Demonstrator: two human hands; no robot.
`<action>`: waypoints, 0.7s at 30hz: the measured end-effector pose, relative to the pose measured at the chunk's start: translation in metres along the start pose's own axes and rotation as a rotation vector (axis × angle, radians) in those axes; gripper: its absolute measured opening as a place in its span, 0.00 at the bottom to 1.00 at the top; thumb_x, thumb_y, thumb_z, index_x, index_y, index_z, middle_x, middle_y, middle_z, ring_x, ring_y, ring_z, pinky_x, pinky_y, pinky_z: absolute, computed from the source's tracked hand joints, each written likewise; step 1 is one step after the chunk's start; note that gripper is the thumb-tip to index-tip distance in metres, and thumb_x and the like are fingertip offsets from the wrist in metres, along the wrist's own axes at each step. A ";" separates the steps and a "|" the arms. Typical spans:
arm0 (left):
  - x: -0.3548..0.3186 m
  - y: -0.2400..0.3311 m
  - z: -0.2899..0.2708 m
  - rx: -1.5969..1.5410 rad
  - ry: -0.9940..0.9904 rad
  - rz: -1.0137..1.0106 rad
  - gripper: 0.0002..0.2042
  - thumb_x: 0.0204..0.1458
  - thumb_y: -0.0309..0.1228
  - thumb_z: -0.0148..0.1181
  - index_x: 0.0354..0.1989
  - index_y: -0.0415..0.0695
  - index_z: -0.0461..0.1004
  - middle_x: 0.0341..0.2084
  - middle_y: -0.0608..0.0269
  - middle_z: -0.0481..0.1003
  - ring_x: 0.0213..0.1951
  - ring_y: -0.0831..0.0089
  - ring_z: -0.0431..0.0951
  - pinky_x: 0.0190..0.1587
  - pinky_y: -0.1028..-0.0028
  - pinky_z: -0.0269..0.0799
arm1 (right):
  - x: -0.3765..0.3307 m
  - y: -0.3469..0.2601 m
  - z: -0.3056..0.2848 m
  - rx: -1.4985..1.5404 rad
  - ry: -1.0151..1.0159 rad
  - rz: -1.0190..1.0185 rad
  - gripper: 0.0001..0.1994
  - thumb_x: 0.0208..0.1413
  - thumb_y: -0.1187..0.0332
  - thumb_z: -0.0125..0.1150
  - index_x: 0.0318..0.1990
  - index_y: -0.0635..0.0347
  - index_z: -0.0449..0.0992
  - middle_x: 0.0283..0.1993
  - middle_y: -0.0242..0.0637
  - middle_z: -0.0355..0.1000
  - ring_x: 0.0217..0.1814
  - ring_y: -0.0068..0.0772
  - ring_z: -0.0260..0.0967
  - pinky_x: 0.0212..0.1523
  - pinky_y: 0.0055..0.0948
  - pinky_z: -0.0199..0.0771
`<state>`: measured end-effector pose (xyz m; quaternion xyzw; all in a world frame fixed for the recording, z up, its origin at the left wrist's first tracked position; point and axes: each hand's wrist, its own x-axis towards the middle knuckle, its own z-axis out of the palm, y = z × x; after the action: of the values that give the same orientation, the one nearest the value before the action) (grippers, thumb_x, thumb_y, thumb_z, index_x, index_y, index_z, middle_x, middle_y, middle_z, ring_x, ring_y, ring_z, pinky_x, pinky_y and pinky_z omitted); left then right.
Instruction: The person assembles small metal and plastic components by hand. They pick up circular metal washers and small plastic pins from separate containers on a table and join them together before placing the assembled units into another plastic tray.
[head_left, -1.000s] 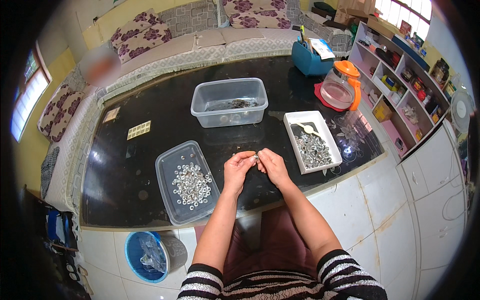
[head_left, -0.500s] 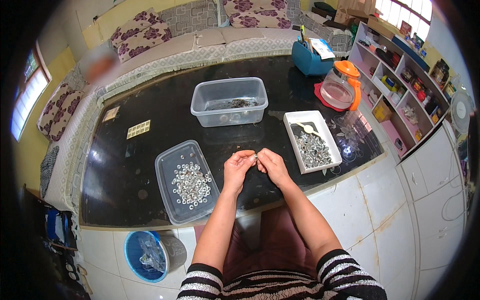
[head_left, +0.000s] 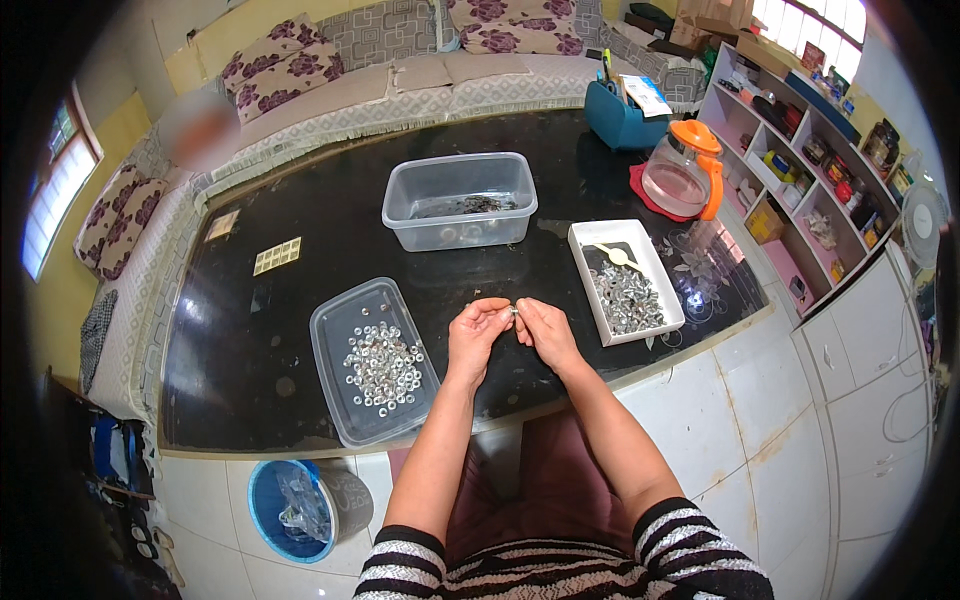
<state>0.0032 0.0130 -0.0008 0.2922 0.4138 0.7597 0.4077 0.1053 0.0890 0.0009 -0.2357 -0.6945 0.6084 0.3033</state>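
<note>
My left hand (head_left: 474, 337) and my right hand (head_left: 547, 336) meet above the dark table's front half. Between their pinched fingertips is a small silvery metal part (head_left: 513, 311), mostly covered by the fingers, so its exact kind is unclear. Left of my hands, many round silvery ring-shaped pieces (head_left: 383, 366) lie in a shallow clear plastic lid (head_left: 337, 398). On the right, a white box (head_left: 586, 285) holds a heap of small silvery metal pieces (head_left: 630, 300) and a cream-coloured spoon (head_left: 620, 258).
Beyond my hands stands a clear plastic tub (head_left: 455, 238) with small dark pieces inside. An orange-lidded jug (head_left: 676, 185) and a teal holder (head_left: 622, 118) are at the back right. A blue-rimmed bin (head_left: 345, 505) stands on the floor, front left. A blurred person (head_left: 205, 132) is at the far left.
Both hands stay in nearly the same place, fingertips together on the small metal part. Only slight finger movement shows.
</note>
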 end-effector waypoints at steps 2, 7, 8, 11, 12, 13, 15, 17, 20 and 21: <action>0.000 0.000 0.000 0.000 0.004 -0.001 0.08 0.43 0.22 0.53 0.33 0.38 0.68 0.27 0.64 0.71 0.30 0.80 0.71 0.34 0.84 0.66 | -0.001 -0.006 0.003 0.025 0.070 -0.017 0.13 0.51 0.62 0.44 0.21 0.62 0.65 0.15 0.29 0.61 0.16 0.17 0.57 0.19 0.16 0.57; 0.001 -0.001 -0.001 0.006 0.007 0.000 0.08 0.43 0.21 0.53 0.33 0.38 0.68 0.27 0.64 0.71 0.29 0.81 0.71 0.34 0.84 0.66 | 0.000 -0.003 0.003 0.037 0.063 -0.047 0.14 0.51 0.61 0.44 0.21 0.62 0.65 0.14 0.29 0.61 0.16 0.17 0.57 0.18 0.16 0.57; 0.000 -0.001 0.000 0.002 -0.001 0.000 0.08 0.43 0.22 0.53 0.33 0.38 0.68 0.26 0.64 0.71 0.29 0.81 0.71 0.34 0.83 0.66 | 0.000 -0.002 0.002 0.039 0.045 -0.033 0.14 0.51 0.62 0.44 0.22 0.62 0.65 0.15 0.29 0.61 0.16 0.16 0.57 0.18 0.16 0.57; 0.000 -0.001 0.000 0.001 -0.008 0.000 0.07 0.43 0.22 0.53 0.33 0.38 0.68 0.27 0.64 0.71 0.29 0.81 0.71 0.34 0.83 0.66 | -0.001 -0.002 0.000 0.053 0.034 0.027 0.14 0.51 0.61 0.44 0.22 0.62 0.65 0.15 0.29 0.61 0.17 0.16 0.57 0.18 0.17 0.57; 0.000 0.000 -0.001 0.005 -0.008 -0.001 0.07 0.43 0.22 0.53 0.33 0.38 0.68 0.27 0.64 0.71 0.29 0.81 0.71 0.34 0.83 0.66 | -0.001 -0.004 0.001 0.053 0.034 0.027 0.14 0.51 0.61 0.44 0.22 0.62 0.65 0.15 0.29 0.61 0.17 0.16 0.57 0.18 0.17 0.57; 0.000 0.000 -0.001 0.005 -0.007 0.000 0.07 0.43 0.22 0.53 0.33 0.38 0.68 0.27 0.64 0.71 0.29 0.81 0.71 0.34 0.83 0.66 | -0.001 -0.007 0.002 0.051 0.052 -0.018 0.14 0.51 0.61 0.43 0.21 0.62 0.65 0.15 0.29 0.61 0.16 0.17 0.57 0.18 0.17 0.57; 0.000 0.000 -0.001 -0.004 0.003 -0.006 0.07 0.43 0.22 0.53 0.33 0.38 0.68 0.27 0.64 0.71 0.30 0.81 0.71 0.34 0.83 0.66 | -0.001 -0.008 0.003 0.050 0.070 -0.063 0.15 0.51 0.60 0.43 0.20 0.62 0.65 0.14 0.29 0.61 0.16 0.17 0.57 0.18 0.17 0.57; 0.001 -0.001 -0.001 0.000 0.002 -0.009 0.07 0.43 0.22 0.53 0.33 0.38 0.68 0.27 0.64 0.71 0.30 0.81 0.71 0.34 0.83 0.66 | 0.000 -0.003 0.003 0.015 0.060 -0.064 0.16 0.52 0.59 0.43 0.20 0.62 0.65 0.14 0.29 0.61 0.16 0.17 0.57 0.18 0.17 0.57; 0.000 -0.001 0.000 0.004 -0.003 -0.011 0.08 0.43 0.22 0.53 0.33 0.38 0.68 0.27 0.64 0.71 0.29 0.81 0.71 0.34 0.83 0.66 | 0.001 0.001 -0.001 -0.025 -0.001 0.024 0.14 0.51 0.60 0.43 0.22 0.61 0.65 0.14 0.29 0.61 0.17 0.17 0.57 0.18 0.17 0.57; 0.000 0.000 0.000 0.003 -0.009 -0.011 0.08 0.43 0.22 0.53 0.33 0.38 0.68 0.26 0.64 0.71 0.29 0.81 0.71 0.34 0.83 0.66 | 0.001 0.000 0.000 -0.025 -0.002 0.024 0.14 0.51 0.60 0.43 0.22 0.61 0.65 0.14 0.29 0.61 0.17 0.17 0.57 0.18 0.17 0.57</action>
<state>0.0030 0.0130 -0.0013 0.2940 0.4149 0.7555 0.4131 0.1050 0.0898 0.0006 -0.2474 -0.6995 0.6034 0.2923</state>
